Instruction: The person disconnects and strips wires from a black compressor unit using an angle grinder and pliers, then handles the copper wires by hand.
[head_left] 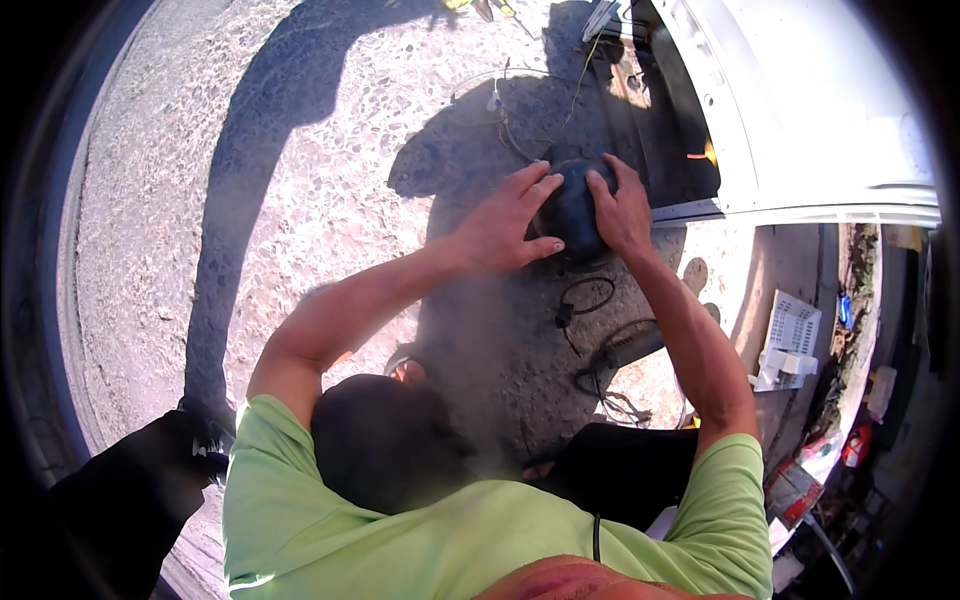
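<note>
A black rounded compressor [578, 212] stands on the rough ground in front of me, beside the open dark compartment of a white appliance [820, 120]. My left hand [512, 218] grips its left side, thumb and fingers spread over the casing. From the other side, my right hand [622, 208] is curved round its upper right, fingertips on the top. The compressor's underside is hidden. A thin yellowish wire [580, 90] runs near its far end.
Black cables [610, 355] lie on the ground between the compressor and my knees. A white plastic basket [790, 335] sits at right, near assorted clutter. A person's black-clothed leg [130, 490] is at lower left. Tools with yellow handles [482, 8] lie at the far edge.
</note>
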